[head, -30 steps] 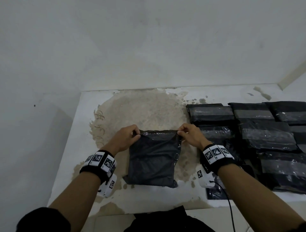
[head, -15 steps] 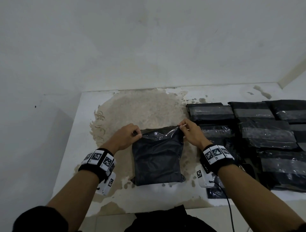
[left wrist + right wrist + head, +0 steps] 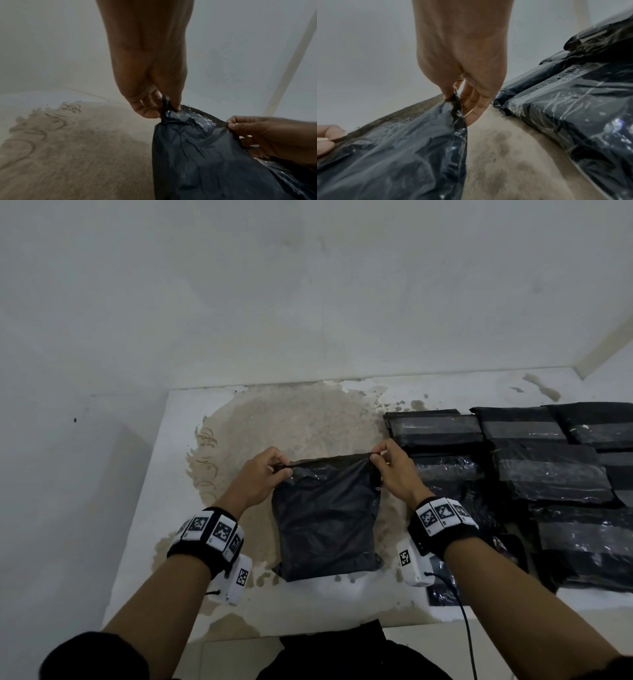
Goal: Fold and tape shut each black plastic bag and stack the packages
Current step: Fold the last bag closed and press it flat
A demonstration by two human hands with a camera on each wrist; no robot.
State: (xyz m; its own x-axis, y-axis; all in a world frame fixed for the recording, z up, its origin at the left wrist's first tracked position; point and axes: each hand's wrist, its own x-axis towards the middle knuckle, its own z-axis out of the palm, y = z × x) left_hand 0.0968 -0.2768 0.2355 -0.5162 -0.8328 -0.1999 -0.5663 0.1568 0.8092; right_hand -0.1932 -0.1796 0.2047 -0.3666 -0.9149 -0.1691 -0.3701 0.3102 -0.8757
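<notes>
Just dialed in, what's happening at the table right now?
A person is working on one black plastic bag in front of them on the worn white table. The left hand pinches its top left corner and the right hand pinches the top right corner, holding the top edge stretched between them. No tape shows across this bag. To the right lie finished packages, already taped with clear tape and overlapping one another.

White wall (image 3: 308, 285), stained white table (image 3: 301, 419), dim light

wrists: black bands (image 3: 205, 537), checkered white tags | white camera units (image 3: 412, 565) | cable, right | sleeves: apparently black
</notes>
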